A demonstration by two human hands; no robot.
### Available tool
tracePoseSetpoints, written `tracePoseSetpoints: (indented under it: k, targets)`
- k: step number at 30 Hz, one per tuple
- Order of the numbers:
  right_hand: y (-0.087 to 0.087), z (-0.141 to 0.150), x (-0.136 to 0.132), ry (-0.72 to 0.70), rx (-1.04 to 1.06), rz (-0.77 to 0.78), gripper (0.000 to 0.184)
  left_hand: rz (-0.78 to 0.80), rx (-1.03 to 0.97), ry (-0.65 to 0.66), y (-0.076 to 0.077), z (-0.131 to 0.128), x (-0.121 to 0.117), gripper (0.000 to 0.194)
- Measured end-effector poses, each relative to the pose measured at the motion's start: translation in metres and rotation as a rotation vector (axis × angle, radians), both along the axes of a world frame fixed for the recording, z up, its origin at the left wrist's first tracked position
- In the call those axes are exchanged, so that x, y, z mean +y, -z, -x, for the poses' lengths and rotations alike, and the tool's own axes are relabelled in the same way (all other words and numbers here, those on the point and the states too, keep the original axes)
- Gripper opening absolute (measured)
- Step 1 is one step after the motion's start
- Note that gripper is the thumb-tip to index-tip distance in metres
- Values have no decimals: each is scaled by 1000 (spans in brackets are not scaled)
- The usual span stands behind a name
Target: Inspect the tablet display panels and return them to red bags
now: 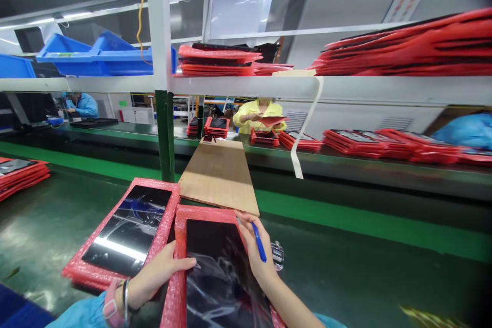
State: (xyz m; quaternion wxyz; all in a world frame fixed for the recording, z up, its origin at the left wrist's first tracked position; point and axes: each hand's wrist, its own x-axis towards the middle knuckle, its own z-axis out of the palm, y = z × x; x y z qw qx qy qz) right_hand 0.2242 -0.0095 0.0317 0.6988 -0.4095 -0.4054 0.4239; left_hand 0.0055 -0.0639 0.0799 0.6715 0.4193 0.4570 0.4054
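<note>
A flat black screen panel (219, 266) lies on pink-red bubble wrap close in front of me, under creased clear film. On its left edge is my left hand (167, 266), thumb over the front and fingers behind. My right hand (255, 246) is at the upper right corner of the wrap, closed on a blue pen (259, 243) that slants between its fingers. Whether those fingers also pinch the wrap, I cannot tell. Left of it, a second glossy black panel (128, 228) rests face up on a bubble-wrap stack.
A wooden board (219, 174) spans from the bench (346, 277) to the far line. A metal object (277, 255) sits beside my right hand. Red stacks (23, 174) lie at left; shelf bins (96, 56) are above. A co-worker in yellow (261, 113) handles a red sheet opposite.
</note>
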Motion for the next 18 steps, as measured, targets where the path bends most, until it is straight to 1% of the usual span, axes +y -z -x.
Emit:
tracePoseSetpoints:
  k: [3,7,9,11,14,16,18]
  targets:
    - [7,-3,2,25,-18,-31,20,-9,-15,-6,-8,-8,8,24]
    - [19,-3,7,36,-63,-78,21,14,-50,-9,-16,-24,12,17]
    - [21,-7,11,37,-110,-94,24,19,-49,-14,-18,-31,12,19]
    - [18,-17,15,41,-177,-103,26,26,-36,-20,-21,-33,12,24]
    - [12,-49,17,67,-337,-107,26,5,-16,-60,-30,-22,14,28]
    - [11,-76,11,110,-476,-109,25,-28,-7,-112,-39,-4,18,25]
    - [14,-101,-1,128,-625,-114,21,-34,-1,-146,-49,19,24,25]
